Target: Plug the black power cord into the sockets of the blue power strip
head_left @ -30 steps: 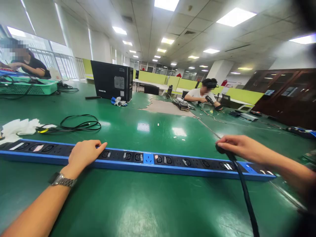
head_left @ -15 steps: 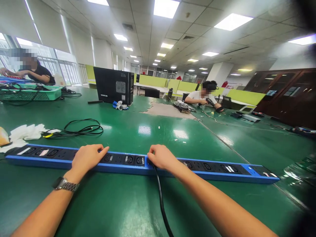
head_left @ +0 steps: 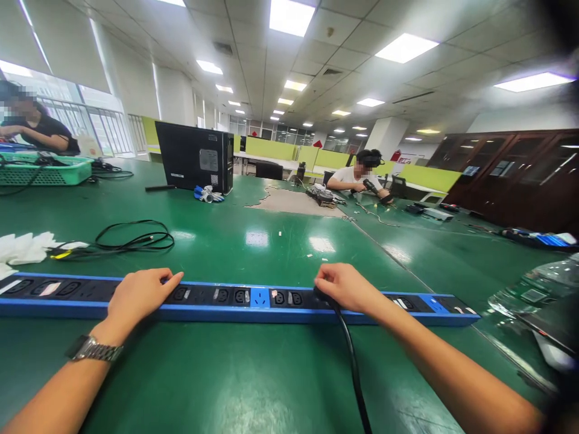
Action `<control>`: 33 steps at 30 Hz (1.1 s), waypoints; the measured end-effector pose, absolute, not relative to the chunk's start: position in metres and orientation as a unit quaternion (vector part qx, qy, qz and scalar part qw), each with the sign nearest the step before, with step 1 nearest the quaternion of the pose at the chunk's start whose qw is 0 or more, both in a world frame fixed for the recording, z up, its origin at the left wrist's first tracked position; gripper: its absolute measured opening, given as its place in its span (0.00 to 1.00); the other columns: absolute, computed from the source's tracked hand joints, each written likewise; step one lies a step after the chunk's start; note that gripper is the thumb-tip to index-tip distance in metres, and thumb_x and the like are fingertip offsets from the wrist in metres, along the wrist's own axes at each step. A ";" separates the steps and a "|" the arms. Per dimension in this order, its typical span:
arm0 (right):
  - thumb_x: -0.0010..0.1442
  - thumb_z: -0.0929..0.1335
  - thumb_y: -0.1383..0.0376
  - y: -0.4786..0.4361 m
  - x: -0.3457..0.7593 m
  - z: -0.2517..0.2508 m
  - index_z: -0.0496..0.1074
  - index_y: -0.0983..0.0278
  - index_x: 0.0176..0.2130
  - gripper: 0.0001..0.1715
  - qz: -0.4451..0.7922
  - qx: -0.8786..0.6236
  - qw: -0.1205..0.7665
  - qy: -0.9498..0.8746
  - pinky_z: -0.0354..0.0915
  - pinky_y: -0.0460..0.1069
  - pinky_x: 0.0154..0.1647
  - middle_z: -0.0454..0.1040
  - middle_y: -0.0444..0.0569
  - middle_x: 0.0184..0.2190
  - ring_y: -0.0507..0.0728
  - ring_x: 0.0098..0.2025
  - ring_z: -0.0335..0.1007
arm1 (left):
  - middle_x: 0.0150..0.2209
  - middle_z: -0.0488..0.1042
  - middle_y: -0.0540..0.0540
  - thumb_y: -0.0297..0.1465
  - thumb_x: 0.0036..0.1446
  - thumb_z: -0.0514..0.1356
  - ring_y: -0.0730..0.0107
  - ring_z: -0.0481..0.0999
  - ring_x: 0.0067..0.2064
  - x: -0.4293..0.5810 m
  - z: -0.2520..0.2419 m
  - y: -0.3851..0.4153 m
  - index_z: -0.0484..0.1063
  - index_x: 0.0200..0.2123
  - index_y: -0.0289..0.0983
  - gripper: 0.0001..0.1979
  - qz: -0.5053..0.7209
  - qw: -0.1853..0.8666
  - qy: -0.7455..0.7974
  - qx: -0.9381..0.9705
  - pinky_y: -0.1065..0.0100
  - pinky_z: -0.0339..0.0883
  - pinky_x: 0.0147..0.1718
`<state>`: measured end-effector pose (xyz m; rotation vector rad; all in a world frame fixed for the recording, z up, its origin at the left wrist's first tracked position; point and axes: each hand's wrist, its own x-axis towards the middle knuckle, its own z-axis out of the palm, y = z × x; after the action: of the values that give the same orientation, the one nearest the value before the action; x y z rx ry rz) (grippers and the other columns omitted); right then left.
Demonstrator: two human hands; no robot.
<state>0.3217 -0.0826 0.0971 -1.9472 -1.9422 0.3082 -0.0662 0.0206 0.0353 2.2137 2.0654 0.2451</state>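
The strip (head_left: 217,314) lies with a plug (head_left: 320,296) at its sockets (head_left: 296,298), best kept square to them while the right hand (head_left: 347,287) clamps it and the left hand (head_left: 138,294), clasped over the strip, should brace it on the table (head_left: 203,374).

Left hand (head_left: 136,295) palm-down; right fingers (head_left: 322,282) curled

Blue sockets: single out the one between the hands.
On the power strip, the blue socket left of the right hand; the other visible one lies right of that hand.
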 end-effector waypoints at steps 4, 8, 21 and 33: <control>0.53 0.63 0.62 -0.082 0.327 0.074 0.69 0.62 0.24 0.10 0.133 -0.699 0.188 -0.677 0.54 0.46 0.27 0.68 0.43 0.19 0.52 0.24 0.61 | 0.35 0.79 0.40 0.53 0.60 0.42 0.47 0.76 0.39 -0.066 0.037 0.019 0.76 0.33 0.44 0.29 0.069 0.053 0.681 0.727 0.63 0.60 0.32; 0.52 0.64 0.64 -0.077 0.322 0.072 0.68 0.62 0.23 0.08 0.146 -0.692 0.199 -0.678 0.52 0.46 0.26 0.66 0.42 0.18 0.51 0.24 0.58 | 0.36 0.79 0.41 0.53 0.61 0.41 0.50 0.76 0.40 -0.065 0.040 0.017 0.76 0.34 0.43 0.29 0.056 0.056 0.684 0.725 0.65 0.60 0.32; 0.51 0.63 0.60 -0.074 0.331 0.056 0.69 0.63 0.24 0.11 0.213 -0.667 0.246 -0.670 0.55 0.46 0.26 0.68 0.42 0.20 0.50 0.24 0.59 | 0.38 0.79 0.42 0.53 0.61 0.42 0.49 0.76 0.41 -0.065 0.040 0.022 0.76 0.36 0.45 0.28 0.034 0.070 0.696 0.714 0.62 0.64 0.37; 0.52 0.66 0.50 -0.118 0.446 0.099 0.76 0.63 0.29 0.20 0.142 -0.719 0.204 -0.649 0.58 0.47 0.28 0.73 0.44 0.22 0.52 0.25 0.63 | 0.33 0.80 0.44 0.54 0.60 0.44 0.52 0.77 0.37 -0.070 0.036 0.026 0.77 0.35 0.45 0.28 0.058 0.061 0.692 0.717 0.65 0.63 0.33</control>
<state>0.4458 -0.1180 0.0994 -2.0065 -1.8094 0.3948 -0.0695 0.0258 0.0362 2.1697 2.0918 0.1761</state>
